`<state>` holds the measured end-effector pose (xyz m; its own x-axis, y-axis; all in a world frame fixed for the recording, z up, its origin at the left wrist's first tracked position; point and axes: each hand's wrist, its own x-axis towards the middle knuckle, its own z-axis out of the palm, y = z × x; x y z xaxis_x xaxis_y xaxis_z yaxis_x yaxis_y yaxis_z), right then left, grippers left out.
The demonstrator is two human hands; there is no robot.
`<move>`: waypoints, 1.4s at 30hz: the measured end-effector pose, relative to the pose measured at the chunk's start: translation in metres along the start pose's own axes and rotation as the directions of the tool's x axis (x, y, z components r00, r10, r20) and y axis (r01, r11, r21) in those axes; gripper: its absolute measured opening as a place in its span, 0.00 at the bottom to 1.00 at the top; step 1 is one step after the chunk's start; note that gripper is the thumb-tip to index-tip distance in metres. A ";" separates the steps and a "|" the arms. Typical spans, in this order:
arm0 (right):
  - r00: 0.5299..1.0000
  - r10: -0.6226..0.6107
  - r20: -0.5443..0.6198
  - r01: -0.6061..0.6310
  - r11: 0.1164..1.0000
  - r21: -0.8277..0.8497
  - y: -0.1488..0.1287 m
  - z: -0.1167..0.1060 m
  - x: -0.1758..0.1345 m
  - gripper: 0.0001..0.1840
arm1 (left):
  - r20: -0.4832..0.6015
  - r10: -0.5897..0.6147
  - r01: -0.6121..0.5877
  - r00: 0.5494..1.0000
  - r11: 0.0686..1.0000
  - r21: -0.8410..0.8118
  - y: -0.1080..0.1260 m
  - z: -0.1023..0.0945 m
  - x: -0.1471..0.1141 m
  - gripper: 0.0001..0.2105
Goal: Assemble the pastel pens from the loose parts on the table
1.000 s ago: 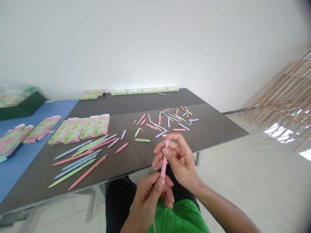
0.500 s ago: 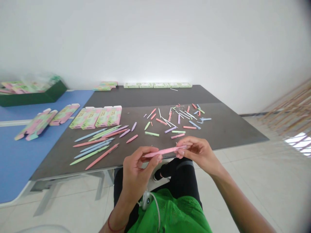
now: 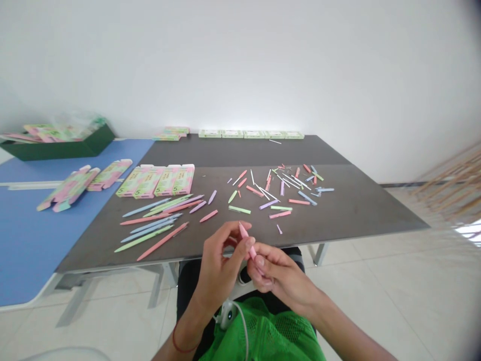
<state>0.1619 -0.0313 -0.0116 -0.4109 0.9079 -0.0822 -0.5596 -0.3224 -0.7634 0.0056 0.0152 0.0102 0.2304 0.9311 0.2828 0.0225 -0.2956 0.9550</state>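
A pink pen (image 3: 244, 233) is held between both hands over the table's front edge, its tip pointing up and away. My left hand (image 3: 221, 255) pinches it near the tip with thumb and fingertips. Lower on the barrel, the fingers of my right hand (image 3: 276, 271) are wrapped round it and hide its rear end. Just beyond my hands lie a small purple pen piece (image 3: 279, 229), a pink barrel part (image 3: 280, 214) and a green barrel part (image 3: 239, 209). Left of them rests a group of whole pens, among them a red pen (image 3: 161, 242).
Loose pen parts and white refills (image 3: 268, 193) are scattered right of centre on the dark table (image 3: 338, 210). Flat pastel boxes (image 3: 165, 180) lie at left. A row of boxes (image 3: 253, 134) stands along the back. The green bin (image 3: 93, 145) sits on the blue table (image 3: 22, 250).
The pink pen has swung from nearly level to pointing up and away. My right hand has come in beneath the left. A small purple piece now lies on the table near my hands.
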 end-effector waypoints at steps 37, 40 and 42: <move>0.892 -0.335 -0.304 0.080 0.778 -0.623 0.011 -0.003 -0.008 0.21 | 0.256 -0.178 0.283 0.950 0.837 -0.468 -0.012 -0.024 0.018 0.33; 0.902 -0.328 -0.280 0.091 0.779 -0.621 0.011 -0.003 -0.009 0.21 | 0.220 -0.225 0.299 0.949 0.864 -0.405 -0.011 -0.028 0.020 0.30; 0.910 -0.319 -0.265 0.097 0.785 -0.612 0.012 -0.003 -0.009 0.21 | 0.162 -0.214 0.262 0.963 0.883 -0.389 -0.011 -0.028 0.020 0.32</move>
<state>0.1609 -0.0422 -0.0217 -0.0046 1.0000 -0.0015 -0.0390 -0.0017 -0.9992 -0.0172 0.0434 0.0080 0.3750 0.9255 0.0530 -0.2981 0.0662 0.9522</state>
